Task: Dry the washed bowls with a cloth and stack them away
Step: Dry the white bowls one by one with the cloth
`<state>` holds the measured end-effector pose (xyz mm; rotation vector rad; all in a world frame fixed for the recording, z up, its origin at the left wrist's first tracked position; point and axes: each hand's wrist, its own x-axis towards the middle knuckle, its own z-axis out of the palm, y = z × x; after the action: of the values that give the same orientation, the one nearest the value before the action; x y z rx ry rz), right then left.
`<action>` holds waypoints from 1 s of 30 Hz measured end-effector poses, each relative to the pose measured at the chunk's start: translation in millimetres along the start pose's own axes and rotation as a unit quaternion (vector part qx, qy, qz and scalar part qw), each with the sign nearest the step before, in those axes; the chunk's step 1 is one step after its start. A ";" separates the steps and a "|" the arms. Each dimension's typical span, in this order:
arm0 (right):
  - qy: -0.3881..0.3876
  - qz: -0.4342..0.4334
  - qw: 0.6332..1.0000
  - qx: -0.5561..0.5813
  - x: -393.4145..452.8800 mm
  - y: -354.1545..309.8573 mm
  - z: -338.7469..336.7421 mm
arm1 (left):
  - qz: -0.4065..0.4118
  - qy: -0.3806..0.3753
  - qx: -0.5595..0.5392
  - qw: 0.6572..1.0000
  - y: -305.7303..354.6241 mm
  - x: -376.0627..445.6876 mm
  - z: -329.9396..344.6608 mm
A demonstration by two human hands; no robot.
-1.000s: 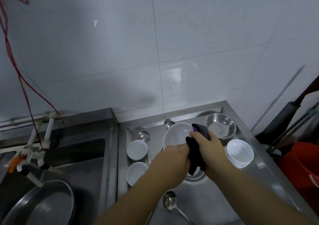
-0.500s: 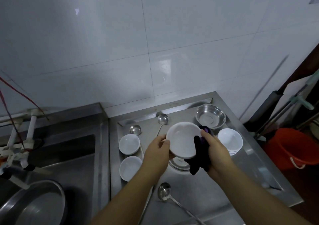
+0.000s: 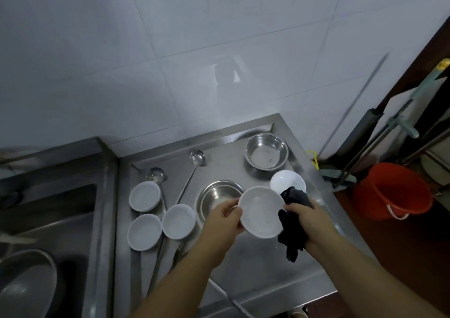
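Note:
A white bowl (image 3: 261, 211) is held tilted above the steel counter (image 3: 255, 271), its inside facing me. My left hand (image 3: 225, 216) grips its left rim. My right hand (image 3: 304, 216) holds a dark cloth (image 3: 292, 237) against the bowl's right rim. Behind the cloth stands a stack of white bowls (image 3: 287, 180). Three more white bowls lie on the counter to the left: one further back (image 3: 145, 196), one at the front left (image 3: 144, 231) and one beside it (image 3: 179, 221).
Two steel bowls stand on the counter, one under my hands (image 3: 216, 196), one at the back right (image 3: 266, 154). Long ladles (image 3: 197, 158) lie between the bowls. A sink with a steel basin (image 3: 24, 283) is at left. An orange bucket (image 3: 392, 191) and mop handles stand at right.
The view has swung to the right and closer. The bowl has shifted right, uncovering the steel bowl beneath; both hands keep their hold on bowl and cloth.

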<state>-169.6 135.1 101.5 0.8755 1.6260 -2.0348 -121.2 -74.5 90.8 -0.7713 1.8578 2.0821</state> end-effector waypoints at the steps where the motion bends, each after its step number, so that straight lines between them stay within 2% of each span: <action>1: -0.003 0.000 1.000 -0.023 7.7 -3.8 -14.9 | -0.011 0.002 -0.002 1.000 -4.5 1.8 13.8; 7: -0.008 -0.001 0.993 -0.122 53.1 -17.4 -95.0 | -0.081 0.028 -0.024 0.996 -31.0 10.5 96.2; 13: 0.007 -0.014 0.980 -0.198 79.8 -10.9 -140.2 | -0.147 0.056 -0.040 0.987 -66.4 20.0 151.2; 23: 0.011 0.007 0.952 -0.307 134.5 27.1 -163.5 | -0.213 0.118 -0.038 0.969 -121.3 61.4 177.7; 30: -0.007 -0.018 0.944 -0.331 168.0 41.6 -158.7 | -0.225 0.147 -0.031 0.963 -147.9 92.9 182.7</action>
<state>-229.0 291.0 -63.7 0.5757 2.1253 -1.3390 -162.9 111.9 -74.7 -1.4335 1.5563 1.8122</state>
